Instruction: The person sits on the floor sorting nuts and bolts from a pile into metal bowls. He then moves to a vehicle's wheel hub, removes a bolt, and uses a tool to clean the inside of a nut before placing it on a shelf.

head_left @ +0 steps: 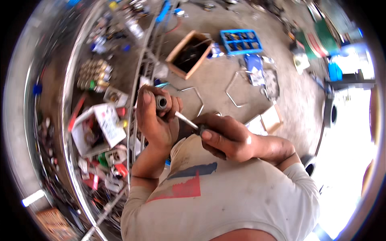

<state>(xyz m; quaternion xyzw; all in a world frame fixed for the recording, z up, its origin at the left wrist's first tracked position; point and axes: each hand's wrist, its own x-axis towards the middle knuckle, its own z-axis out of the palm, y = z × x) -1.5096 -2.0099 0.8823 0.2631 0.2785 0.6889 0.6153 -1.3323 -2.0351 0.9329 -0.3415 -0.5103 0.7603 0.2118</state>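
My left hand is raised and closed around a short round metal part. The part's dark round hole faces me. To its right and lower, my right hand grips a thin pale rod with a dark end between thumb and fingers. The rod's free tip points up and left toward my left hand's fingers, just below the round part. Whether that tip touches the fingers, I cannot tell. Most of the rod's dark end is hidden in my right hand.
On the floor ahead are a cardboard box with dark contents, a blue compartment tray and bent metal rods. A metal-framed rack stands at left, by a white carton. An open small box lies right.
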